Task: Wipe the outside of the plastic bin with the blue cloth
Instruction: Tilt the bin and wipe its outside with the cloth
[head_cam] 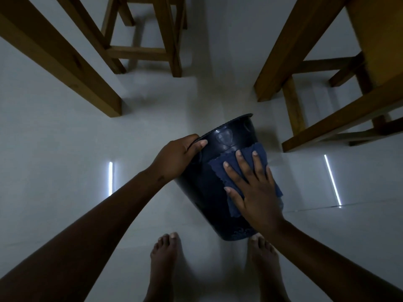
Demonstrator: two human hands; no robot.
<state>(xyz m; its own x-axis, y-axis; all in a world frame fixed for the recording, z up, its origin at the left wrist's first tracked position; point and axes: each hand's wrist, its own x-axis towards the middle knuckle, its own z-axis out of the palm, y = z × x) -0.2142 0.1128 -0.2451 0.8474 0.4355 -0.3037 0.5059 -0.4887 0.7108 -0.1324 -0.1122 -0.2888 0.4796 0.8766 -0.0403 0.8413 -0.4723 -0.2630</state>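
The floor (65, 138) is pale, glossy tile with faint grout lines. The room is dim. Two bright, narrow reflections of light lie on the tile: a vertical streak (110, 178) at left and a slanted streak (332, 179) at right. Wooden furniture stands on the floor: a heavy leg (65, 62) at upper left, a stool (144, 40) at top centre, and a wooden frame with crossbars (327, 88) at right.

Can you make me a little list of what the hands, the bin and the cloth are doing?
bin: dark plastic bin, tilted, mouth pointing away
left hand: left hand grips the bin's rim
right hand: right hand lies flat, pressing the cloth on the bin's side
cloth: blue cloth, spread on the outside wall
around: wooden stool, pale floor, bare feet
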